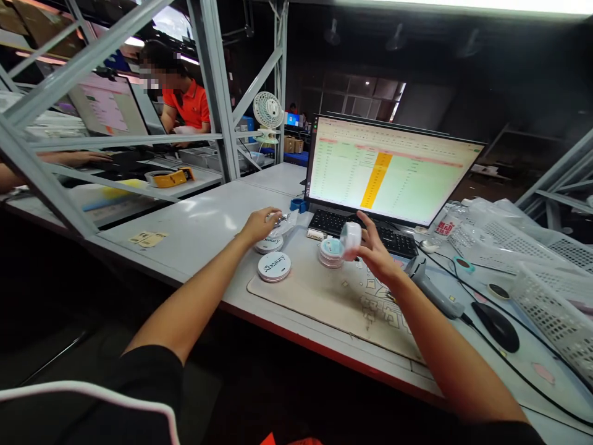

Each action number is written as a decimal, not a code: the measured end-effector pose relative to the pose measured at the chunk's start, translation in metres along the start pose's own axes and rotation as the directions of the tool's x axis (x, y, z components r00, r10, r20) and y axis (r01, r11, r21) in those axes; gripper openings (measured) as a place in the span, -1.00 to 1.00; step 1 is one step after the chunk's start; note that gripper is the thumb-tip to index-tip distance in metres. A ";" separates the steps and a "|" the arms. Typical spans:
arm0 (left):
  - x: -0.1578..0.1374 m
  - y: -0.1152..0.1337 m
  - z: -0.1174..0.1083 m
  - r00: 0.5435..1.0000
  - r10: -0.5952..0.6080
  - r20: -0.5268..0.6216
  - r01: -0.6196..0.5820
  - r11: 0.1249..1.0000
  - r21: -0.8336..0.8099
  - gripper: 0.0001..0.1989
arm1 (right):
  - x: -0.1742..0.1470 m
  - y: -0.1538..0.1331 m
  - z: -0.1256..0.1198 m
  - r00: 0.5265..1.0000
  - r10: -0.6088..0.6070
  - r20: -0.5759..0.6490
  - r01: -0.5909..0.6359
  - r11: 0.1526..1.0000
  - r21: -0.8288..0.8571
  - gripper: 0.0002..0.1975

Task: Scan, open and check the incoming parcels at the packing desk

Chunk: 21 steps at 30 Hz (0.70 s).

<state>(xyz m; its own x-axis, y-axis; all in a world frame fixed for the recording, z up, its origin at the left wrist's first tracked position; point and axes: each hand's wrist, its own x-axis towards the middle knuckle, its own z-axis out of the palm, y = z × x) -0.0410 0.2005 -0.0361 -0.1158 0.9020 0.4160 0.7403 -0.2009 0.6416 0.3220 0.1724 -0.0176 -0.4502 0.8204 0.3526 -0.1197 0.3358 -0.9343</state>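
My left hand [260, 227] is closed on a crinkled clear plastic bag [288, 224], just above a round white case [269, 246] with "beauty" lettering. Nearer the mat's front edge lies a second lettered round case [274, 266], lid up. My right hand [376, 250] pinches a small round white container [351, 240] between thumb and fingers, tilted on its side and slightly blurred. Just left of it, a round container with a pale blue top [330, 248] sits on the beige desk mat [319, 296].
Behind my hands stand a black keyboard [398, 241] and a monitor [393, 173]. To the right are a grey barcode scanner [433, 289], a black mouse [495, 326], cables and white baskets [556, 309]. A metal frame [213, 80] borders the left; a co-worker [188, 102] sits beyond it.
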 end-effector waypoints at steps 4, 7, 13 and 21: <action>-0.027 0.098 0.058 0.924 0.383 -0.006 -0.372 0.895 -0.247 -0.37 | -0.041 -0.010 -0.020 0.974 -0.007 -0.228 0.075 0.955 0.287 -0.23; -0.055 0.160 0.113 0.819 0.573 -0.028 -0.517 0.716 -0.470 -0.06 | -0.052 0.000 -0.017 0.898 -0.008 -0.440 0.200 0.897 0.393 -0.43; -0.072 0.163 0.175 0.509 0.857 -0.085 -0.808 0.440 -0.392 0.09 | -0.069 0.049 -0.026 0.969 0.196 -0.148 -0.130 0.922 0.366 -0.39; -0.078 0.143 0.155 0.406 0.911 -0.071 -0.830 0.336 -0.445 -0.19 | -0.082 0.059 -0.030 0.973 0.199 0.118 -0.228 0.908 0.350 -0.40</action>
<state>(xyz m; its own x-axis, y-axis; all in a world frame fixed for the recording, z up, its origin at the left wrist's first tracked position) 0.1764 0.1608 -0.0768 0.5805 0.1566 0.7991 0.0499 -0.9863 0.1571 0.3787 0.1392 -0.0995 -0.5664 0.8101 0.1512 -0.3162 -0.0441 -0.9477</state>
